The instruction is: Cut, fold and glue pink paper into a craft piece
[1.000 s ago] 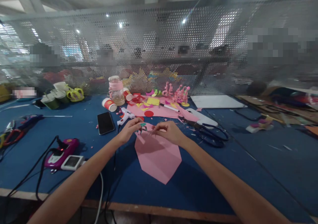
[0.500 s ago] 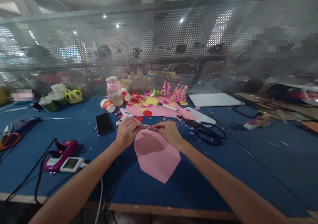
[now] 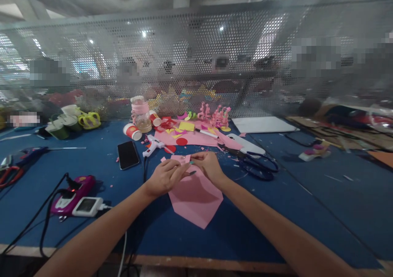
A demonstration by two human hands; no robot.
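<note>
The left hand (image 3: 166,178) and right hand (image 3: 208,165) pinch a small pink paper piece (image 3: 181,160) between closed fingertips, over the pink sheet (image 3: 196,199) on the counter (image 3: 276,211). Beyond the left hand stands a jar (image 3: 141,114); its contents cannot be told.

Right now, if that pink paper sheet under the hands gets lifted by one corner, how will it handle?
The pink paper sheet is thin and lies flat on the blue table, so it likely flops and weighs almost nothing. A push would probably slide it easily. Visible creases suggest it bends there first. Both the left hand and right hand pin its far edge.
</note>
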